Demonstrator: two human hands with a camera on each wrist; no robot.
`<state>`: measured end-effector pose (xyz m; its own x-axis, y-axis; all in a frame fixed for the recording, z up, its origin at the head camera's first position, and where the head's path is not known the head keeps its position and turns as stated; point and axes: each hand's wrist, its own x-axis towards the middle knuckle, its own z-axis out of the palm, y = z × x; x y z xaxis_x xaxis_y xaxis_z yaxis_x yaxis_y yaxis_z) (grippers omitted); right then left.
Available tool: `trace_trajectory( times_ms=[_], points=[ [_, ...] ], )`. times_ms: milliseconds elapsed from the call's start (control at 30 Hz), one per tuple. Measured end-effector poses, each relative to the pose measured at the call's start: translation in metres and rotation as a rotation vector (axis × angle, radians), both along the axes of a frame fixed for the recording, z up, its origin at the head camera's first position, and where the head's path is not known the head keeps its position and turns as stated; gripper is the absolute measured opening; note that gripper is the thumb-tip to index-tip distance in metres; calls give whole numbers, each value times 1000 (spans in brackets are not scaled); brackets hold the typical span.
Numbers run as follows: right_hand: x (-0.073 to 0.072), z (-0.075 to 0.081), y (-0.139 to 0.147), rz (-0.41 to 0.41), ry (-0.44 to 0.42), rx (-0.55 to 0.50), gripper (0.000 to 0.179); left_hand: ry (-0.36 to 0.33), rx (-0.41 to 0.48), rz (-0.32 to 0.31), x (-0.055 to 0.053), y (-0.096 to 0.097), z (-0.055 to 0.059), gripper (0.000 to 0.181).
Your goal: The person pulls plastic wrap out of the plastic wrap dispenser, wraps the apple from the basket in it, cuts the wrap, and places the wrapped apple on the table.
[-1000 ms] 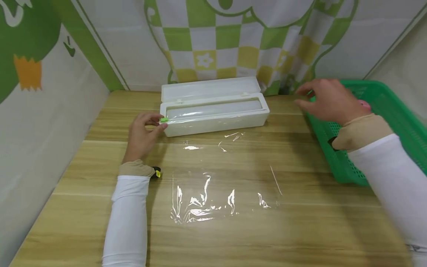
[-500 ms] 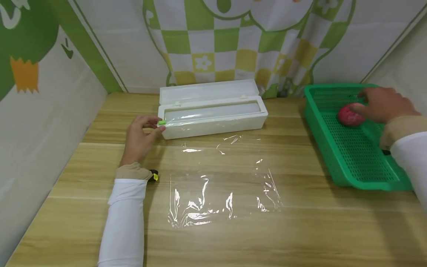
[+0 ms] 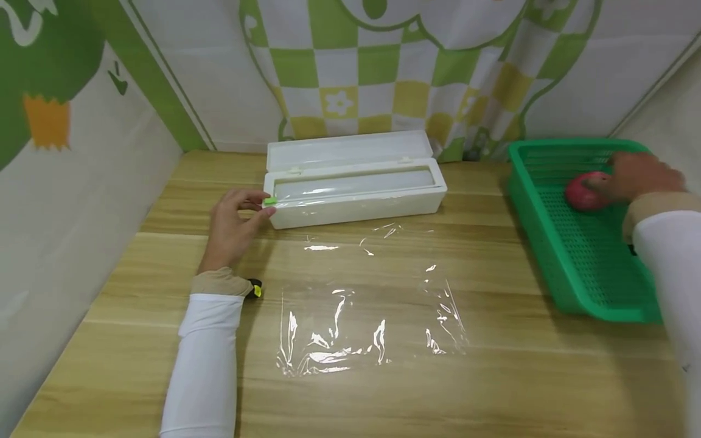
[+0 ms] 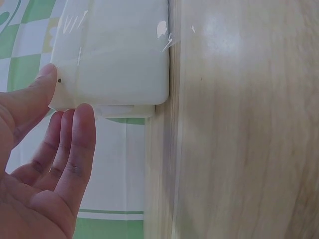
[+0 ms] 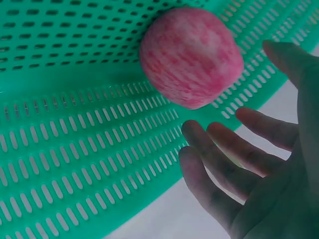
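A white cling film dispenser [image 3: 358, 207] stands near the back of the table with its lid raised. My left hand [image 3: 232, 228] pinches its left front corner beside the green slide cutter [image 3: 270, 201], thumb and fingertips at the box end. From the dispenser a sheet of clear cling film [image 3: 350, 353] lies spread toward me, creased along its near edge. My right hand [image 3: 646, 176] reaches into the green basket [image 3: 558, 255] at a red-pink apple [image 3: 583, 191]. In the right wrist view the fingers are spread and apart from the apple [image 5: 192, 57].
A patterned curtain [image 3: 378, 67] hangs right behind the dispenser. White walls [image 3: 115, 201] border the table at left and right. Wood table surface [image 3: 482, 389] extends around the film and in front of the basket.
My right hand has moved right, from the basket's left rim to over the apple inside it, which came into view. The left hand stays at the dispenser's corner.
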<state>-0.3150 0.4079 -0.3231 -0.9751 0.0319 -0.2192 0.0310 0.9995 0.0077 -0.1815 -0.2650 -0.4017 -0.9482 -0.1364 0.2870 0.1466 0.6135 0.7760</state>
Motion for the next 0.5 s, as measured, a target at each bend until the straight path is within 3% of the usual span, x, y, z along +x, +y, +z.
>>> trace_trajectory(
  times_ms=[200,500],
  points=[
    [-12,-7,10,11,17,73,107,2,12,-14,-1,8,-1,29],
    [-2,-22,22,13,40,-14,83,-25,4,-43,-2,18,2,27]
  ],
)
